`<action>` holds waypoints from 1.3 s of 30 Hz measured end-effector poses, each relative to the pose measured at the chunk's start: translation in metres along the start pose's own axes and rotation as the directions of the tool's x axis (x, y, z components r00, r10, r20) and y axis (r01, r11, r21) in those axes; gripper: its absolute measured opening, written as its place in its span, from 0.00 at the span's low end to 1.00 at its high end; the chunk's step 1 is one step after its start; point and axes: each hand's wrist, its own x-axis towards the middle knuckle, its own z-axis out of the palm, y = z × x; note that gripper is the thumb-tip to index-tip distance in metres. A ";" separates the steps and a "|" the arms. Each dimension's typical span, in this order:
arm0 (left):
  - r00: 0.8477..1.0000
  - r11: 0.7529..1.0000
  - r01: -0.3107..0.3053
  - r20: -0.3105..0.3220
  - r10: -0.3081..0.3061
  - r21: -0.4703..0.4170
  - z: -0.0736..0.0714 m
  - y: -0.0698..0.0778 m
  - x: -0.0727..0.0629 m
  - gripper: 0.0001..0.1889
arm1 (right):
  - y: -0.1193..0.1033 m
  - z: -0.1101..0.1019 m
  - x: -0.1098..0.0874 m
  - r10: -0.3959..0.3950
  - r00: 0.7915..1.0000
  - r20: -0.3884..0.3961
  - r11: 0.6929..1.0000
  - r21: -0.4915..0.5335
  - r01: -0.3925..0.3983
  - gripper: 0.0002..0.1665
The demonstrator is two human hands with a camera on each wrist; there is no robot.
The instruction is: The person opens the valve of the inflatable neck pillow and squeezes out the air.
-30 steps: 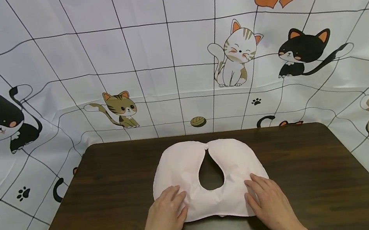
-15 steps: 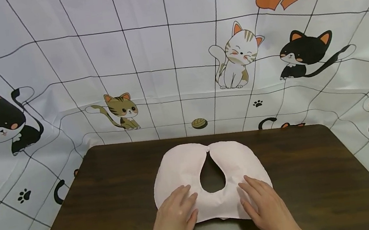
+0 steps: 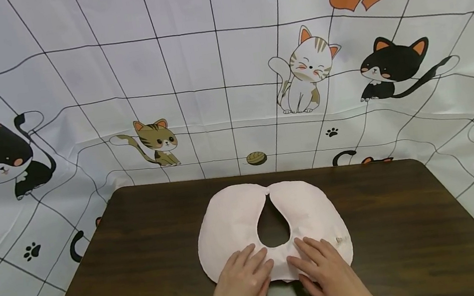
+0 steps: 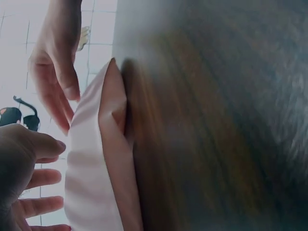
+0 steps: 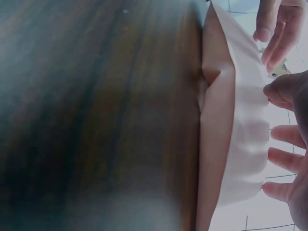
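A pale pink U-shaped neck pillow [image 3: 229,220] lies flat on the dark wooden table, its two ends meeting at the far side around a teardrop hole. My left hand [image 3: 244,281] rests its spread fingertips on the near curve, left of the hole. On the other side, my right hand [image 3: 327,272] touches the near curve with spread fingers too. Neither hand grips the fabric. Both wrist views show the pillow's near edge [image 4: 91,163] from the side, with a crease in its lower face and the fingertips [image 5: 284,159] at its top surface.
The brown table [image 3: 144,262] extends to both sides of the pillow. Behind and around it hangs a white sheet [image 3: 193,63] with a black grid and printed cartoon cats, paw prints and orange hearts. A small pale mark [image 3: 340,240] shows on the pillow's right lobe.
Both hands have slid inward over the pillow, from its outer lobes toward the middle of the near curve. The pillow itself stays in nearly the same place.
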 end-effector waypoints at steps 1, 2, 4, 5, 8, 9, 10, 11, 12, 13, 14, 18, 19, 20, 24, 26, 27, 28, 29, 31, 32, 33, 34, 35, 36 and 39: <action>1.000 1.000 -0.007 0.007 0.007 0.003 0.001 0.001 0.000 0.16 | 0.000 0.000 -0.001 -0.008 1.000 0.016 1.000 -0.007 0.008 0.29; 1.000 1.000 -0.011 0.012 0.011 0.007 0.002 0.002 0.000 0.16 | -0.001 0.001 -0.002 -0.012 0.999 0.032 1.000 -0.012 0.012 0.29; 1.000 1.000 -0.011 0.024 0.010 0.013 0.004 0.002 -0.001 0.16 | -0.001 0.001 -0.003 -0.012 0.999 0.053 1.000 -0.020 0.013 0.30; 1.000 1.000 -0.009 0.030 0.008 0.014 0.005 0.002 -0.001 0.15 | -0.002 0.002 -0.003 -0.011 0.998 0.057 1.000 -0.028 0.013 0.30; 0.999 1.000 -0.002 0.049 0.001 0.014 0.008 0.003 -0.003 0.15 | -0.004 0.003 -0.005 -0.007 0.998 0.059 0.999 -0.045 0.010 0.34; 0.999 1.000 -0.001 0.054 0.001 0.013 0.008 0.003 -0.004 0.15 | -0.004 0.003 -0.006 -0.010 0.998 0.060 0.999 -0.048 0.013 0.34; 0.998 1.000 -0.002 0.059 0.002 0.014 0.008 0.004 -0.005 0.15 | -0.004 0.004 -0.007 -0.014 0.998 0.060 0.998 -0.053 0.018 0.35; 0.998 1.000 -0.005 0.064 0.004 0.016 0.008 0.004 -0.006 0.15 | -0.004 0.004 -0.008 -0.019 0.998 0.062 0.998 -0.058 0.022 0.35; 0.998 1.000 -0.008 0.069 0.006 0.019 0.008 0.005 -0.006 0.14 | -0.004 0.004 -0.009 -0.025 0.997 0.067 0.998 -0.060 0.030 0.35; 0.997 1.000 -0.010 0.073 0.008 0.023 0.008 0.006 -0.007 0.14 | -0.004 0.004 -0.010 -0.030 0.997 0.075 0.997 -0.064 0.035 0.30; 0.997 1.000 -0.012 0.078 0.010 0.028 0.009 0.006 -0.008 0.14 | -0.004 0.004 -0.011 -0.035 0.996 0.083 0.997 -0.069 0.041 0.23; 0.995 0.999 -0.010 0.104 0.006 0.046 0.010 0.007 -0.009 0.13 | -0.006 0.002 -0.011 -0.036 0.993 0.115 0.994 -0.095 0.047 0.23; 0.994 0.999 -0.010 0.114 0.004 0.051 0.011 0.007 -0.009 0.13 | -0.007 0.000 -0.010 -0.036 0.993 0.116 0.994 -0.098 0.047 0.26; 0.992 0.998 -0.011 0.123 0.004 0.056 0.011 0.007 -0.009 0.12 | -0.007 -0.001 -0.009 -0.037 0.993 0.110 0.994 -0.096 0.047 0.22; 0.984 0.996 -0.024 0.176 0.009 0.081 0.009 0.006 -0.005 0.10 | -0.008 -0.005 0.000 -0.051 0.998 0.037 0.997 -0.057 0.053 0.21; 0.977 0.996 -0.027 0.212 0.009 0.081 0.006 0.004 -0.001 0.10 | -0.006 -0.008 0.006 -0.049 0.999 0.012 0.998 -0.034 0.049 0.24; 0.974 0.997 -0.026 0.226 0.008 0.078 0.005 0.003 0.002 0.09 | -0.005 -0.010 0.009 -0.044 0.999 0.008 0.999 -0.031 0.044 0.19; 0.972 0.997 -0.021 0.235 0.004 0.071 0.003 0.001 0.005 0.09 | -0.003 -0.011 0.011 -0.033 0.999 0.010 0.999 -0.030 0.034 0.13; 0.970 0.998 -0.013 0.242 -0.003 0.064 0.002 -0.001 0.007 0.09 | 0.000 -0.013 0.014 -0.018 1.000 0.022 0.999 -0.030 0.019 0.10; 0.972 0.999 0.007 0.232 -0.018 0.045 0.001 -0.007 0.013 0.09 | 0.007 -0.016 0.020 0.021 0.998 0.055 0.999 -0.040 -0.018 0.13; 0.976 0.999 0.018 0.215 -0.025 0.036 0.001 -0.011 0.016 0.09 | 0.010 -0.018 0.024 0.047 0.996 0.074 0.998 -0.051 -0.043 0.15; 0.980 0.999 0.031 0.194 -0.036 0.026 0.001 -0.015 0.019 0.09 | 0.014 -0.020 0.028 0.078 0.992 0.098 0.996 -0.061 -0.072 0.16; 0.984 0.999 0.044 0.175 -0.045 0.012 0.002 -0.020 0.023 0.09 | 0.019 -0.022 0.032 0.111 0.986 0.121 0.992 -0.069 -0.103 0.16; 0.985 0.998 0.057 0.160 -0.056 0.001 0.002 -0.025 0.026 0.10 | 0.023 -0.024 0.037 0.142 0.979 0.144 0.988 -0.075 -0.132 0.16; 0.987 0.997 0.073 0.146 -0.070 -0.016 0.002 -0.029 0.029 0.11 | 0.028 -0.026 0.042 0.172 0.971 0.166 0.984 -0.082 -0.161 0.17; 0.979 0.989 0.139 0.156 -0.129 -0.052 0.004 -0.044 0.041 0.13 | 0.042 -0.028 0.056 0.254 0.945 0.207 0.967 -0.078 -0.243 0.18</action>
